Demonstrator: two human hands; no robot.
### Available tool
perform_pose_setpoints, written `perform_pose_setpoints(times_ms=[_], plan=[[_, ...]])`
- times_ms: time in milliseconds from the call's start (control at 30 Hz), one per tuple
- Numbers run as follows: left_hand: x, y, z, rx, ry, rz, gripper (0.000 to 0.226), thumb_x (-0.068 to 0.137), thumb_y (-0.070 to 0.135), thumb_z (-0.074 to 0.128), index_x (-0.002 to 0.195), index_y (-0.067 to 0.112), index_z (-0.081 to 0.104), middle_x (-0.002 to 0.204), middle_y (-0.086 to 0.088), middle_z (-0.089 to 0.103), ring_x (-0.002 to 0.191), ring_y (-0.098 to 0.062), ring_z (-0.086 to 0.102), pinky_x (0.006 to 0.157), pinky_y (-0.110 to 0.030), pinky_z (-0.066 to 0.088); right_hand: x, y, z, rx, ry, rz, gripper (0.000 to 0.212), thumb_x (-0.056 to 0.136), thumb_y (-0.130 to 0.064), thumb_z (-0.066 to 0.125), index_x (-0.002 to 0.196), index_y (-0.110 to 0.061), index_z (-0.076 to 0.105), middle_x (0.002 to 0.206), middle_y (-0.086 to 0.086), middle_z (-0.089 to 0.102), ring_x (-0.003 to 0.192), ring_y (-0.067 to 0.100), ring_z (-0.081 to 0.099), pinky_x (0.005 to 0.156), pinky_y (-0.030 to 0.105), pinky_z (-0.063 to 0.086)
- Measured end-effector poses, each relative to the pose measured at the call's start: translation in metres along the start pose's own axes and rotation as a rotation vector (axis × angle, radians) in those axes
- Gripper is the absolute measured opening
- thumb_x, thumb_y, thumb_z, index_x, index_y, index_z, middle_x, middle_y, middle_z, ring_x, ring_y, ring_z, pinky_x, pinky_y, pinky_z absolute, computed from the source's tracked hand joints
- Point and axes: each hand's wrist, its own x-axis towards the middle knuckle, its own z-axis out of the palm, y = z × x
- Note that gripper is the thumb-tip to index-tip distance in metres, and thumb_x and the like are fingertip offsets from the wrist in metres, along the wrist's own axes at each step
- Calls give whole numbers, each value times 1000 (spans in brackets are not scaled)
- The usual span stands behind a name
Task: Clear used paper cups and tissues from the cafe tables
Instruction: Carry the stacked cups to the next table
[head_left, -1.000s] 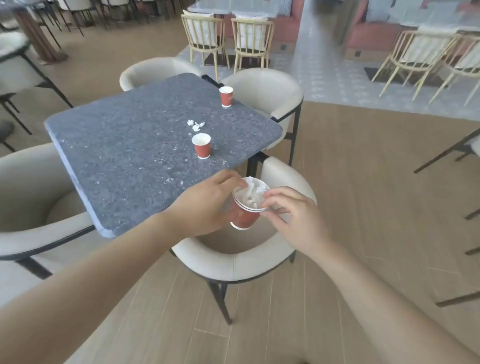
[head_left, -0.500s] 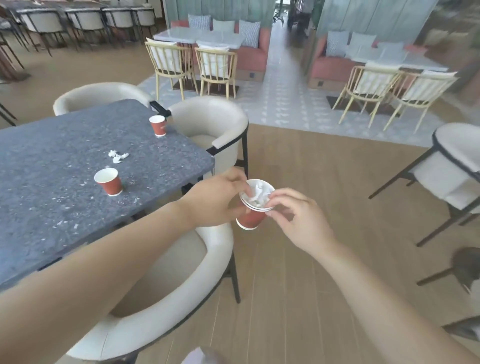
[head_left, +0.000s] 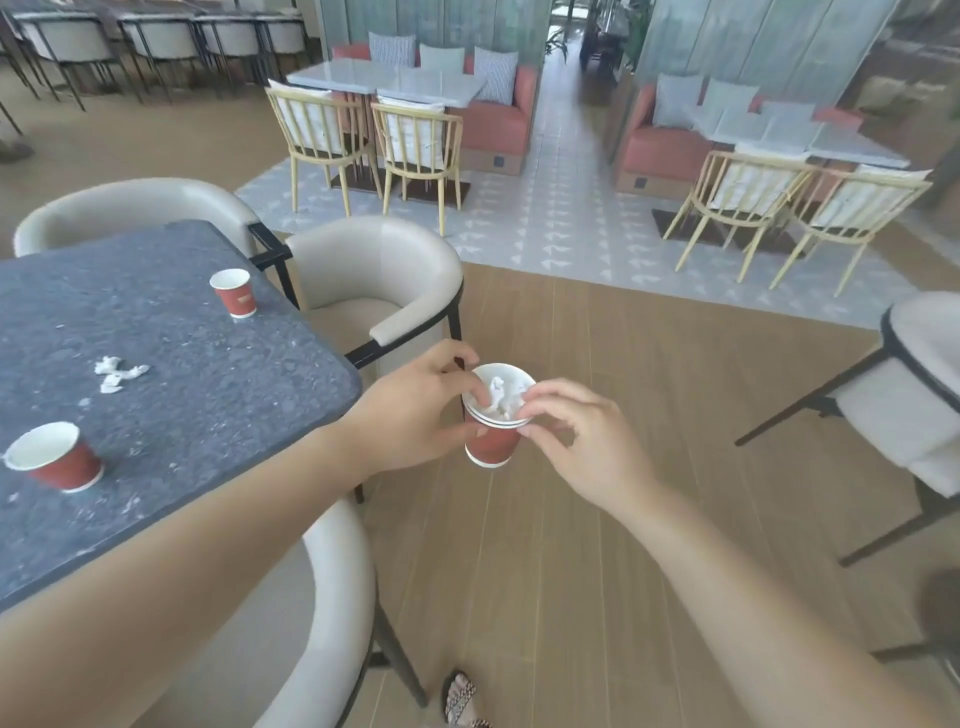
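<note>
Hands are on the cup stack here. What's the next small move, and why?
Probably free the right hand and reach to the tissue scraps on the table. The left hand grips the stacked cups, wadded tissue sits inside, the right fingers only pinch the rim; near cup and far cup also wait there.

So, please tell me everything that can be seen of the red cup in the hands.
The red paper cup seems a nested stack: several white rims on top, a white band at its base. Crumpled white tissue fills it. It is held nearly upright over the wooden floor; the left hand grips its side and the right hand pinches its rim.
</note>
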Motion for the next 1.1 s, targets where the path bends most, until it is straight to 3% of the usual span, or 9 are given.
perform_pose_setpoints(times_ms=[200,467,633,733,833,1000,1100], plan=[[87,-27,21,35,32,25,14,78,16,71,92,16,69,108,-1,63,94,-22,62,66,-40,55,78,67,-15,5,-28,3,7,82,-11,69,87,-16,71,103,-5,64,89,9,62,76,33,53],[115,-96,18,168,-82,-226,25,91,25,54,113,20,65,117,5,61,103,-20,58,75,-35,50,177,120,41,126,-196,-139,11,75,-1,73,82,-10,73,94,2,67,85,8,59,78,10,42],[122,-137,2,216,29,-512,20,89,30,56,106,24,65,106,8,63,95,-16,58,74,-34,49,262,140,93,212,-337,-306,14,77,-11,73,86,-23,72,101,-9,65,86,7,60,71,26,49],[133,-159,-8,250,99,-642,18,87,27,59,104,26,65,101,9,64,90,-16,59,71,-33,49,311,146,117,242,-403,-426,16,77,-16,72,89,-27,70,102,-12,64,93,8,59,80,22,46],[140,-184,-12,296,131,-739,16,86,25,60,101,26,67,102,10,64,90,-16,60,70,-34,51,352,151,142,264,-432,-520,14,78,-16,72,88,-26,70,101,-13,64,91,8,58,77,14,40],[134,-211,-5,321,137,-893,14,86,26,59,99,26,66,97,8,64,87,-17,60,66,-31,49,382,153,185,330,-574,-605,11,79,-12,71,87,-21,73,99,-9,65,93,14,57,76,29,49],[126,-227,-9,316,135,-957,13,85,27,59,96,27,66,95,10,64,84,-16,60,63,-31,49,400,150,209,367,-655,-650,12,81,-11,69,88,-21,73,99,-8,63,92,13,55,77,24,46]])
